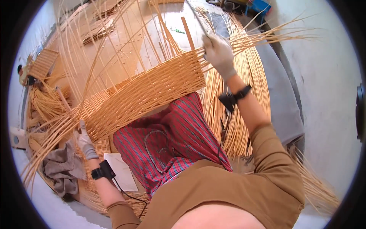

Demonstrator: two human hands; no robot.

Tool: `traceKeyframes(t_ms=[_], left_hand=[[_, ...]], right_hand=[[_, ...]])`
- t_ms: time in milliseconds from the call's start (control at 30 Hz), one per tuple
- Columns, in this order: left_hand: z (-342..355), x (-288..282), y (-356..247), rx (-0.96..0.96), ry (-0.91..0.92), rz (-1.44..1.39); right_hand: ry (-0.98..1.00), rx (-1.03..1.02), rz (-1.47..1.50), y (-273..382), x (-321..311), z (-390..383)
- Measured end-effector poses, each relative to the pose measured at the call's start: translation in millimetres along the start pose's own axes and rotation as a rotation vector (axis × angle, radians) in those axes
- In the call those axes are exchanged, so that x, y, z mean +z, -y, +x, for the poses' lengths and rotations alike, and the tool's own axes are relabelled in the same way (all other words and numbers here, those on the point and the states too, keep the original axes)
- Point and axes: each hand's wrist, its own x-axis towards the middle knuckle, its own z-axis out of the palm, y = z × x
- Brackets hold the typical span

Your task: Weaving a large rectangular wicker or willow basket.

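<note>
A long woven wicker basket [152,84] lies tilted across my lap, with tall uprights rising from its far side. My left hand [85,142], in a pale glove, grips the basket's lower left corner, thumb up against the weave. Gathered loose wicker ends [49,139] fan out past that corner. Above the basket's right end is my right hand [219,53], gloved and closed round a thin grey metal rod [196,16] that points up and away. More loose ends [263,38] stick out to the right behind this hand. A flat wooden stake [188,33] stands at the same end.
A large bundle of wicker rods [238,95] lies on the right, beside grey cloth [282,103]. Red striped cloth [167,131] covers my lap. At left are a crumpled grey cloth [63,168] and heaped wicker [47,101]. Another person [26,74] sits at the far left.
</note>
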Motion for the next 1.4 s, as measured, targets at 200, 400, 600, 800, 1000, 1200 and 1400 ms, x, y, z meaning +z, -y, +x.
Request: traceKeyframes(t_ms=[200,400,600,800,1000,1200,1400], left_hand=[[43,10,8,-0.326,0.119,0.132],[50,10,14,-0.231,-0.003,-0.032],[41,17,14,-0.272,0.057,0.103],[54,11,45,-0.277,-0.019,0.46],[54,2,47,0.087,-0.054,0.532],[49,4,51,-0.014,-0.08,0.389],[42,1,40,0.071,-0.08,0.258]], right_hand=[[0.627,0.448,0.139,-4,71,46],[0.525,0.346,0.123,-5,71,48],[0.629,0.326,0.076,0,59,47],[0.556,0.487,0.279,-10,39,30],[0.383,0.326,0.47,-18,27,2],[0.285,0.476,0.402,4,13,-28],[0.243,0.108,0.007,-1,6,-19]])
